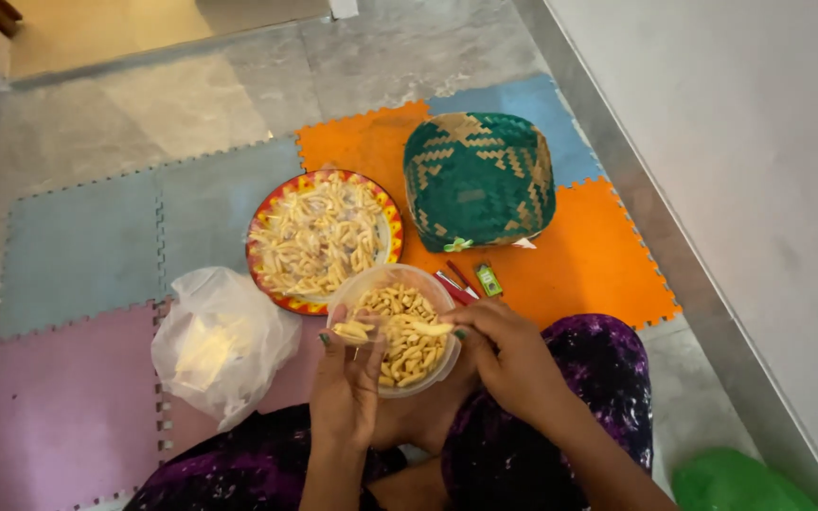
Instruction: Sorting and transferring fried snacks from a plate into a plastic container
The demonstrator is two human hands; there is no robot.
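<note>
- Peeled pod (433, 328) pinched in right hand (508, 355) fingertips, lower centre.
- Left hand (345, 378) closes on another piece (350, 331).
- Clear bowl (400, 279) beneath; patterned plate (267, 279) behind.

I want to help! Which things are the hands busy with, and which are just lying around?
Busy with:
left hand
right hand
pale pod held between them
clear tub of pieces
patterned plate of peels

Lying around:
green woven basket
plastic bag
red pens
small green box
</note>
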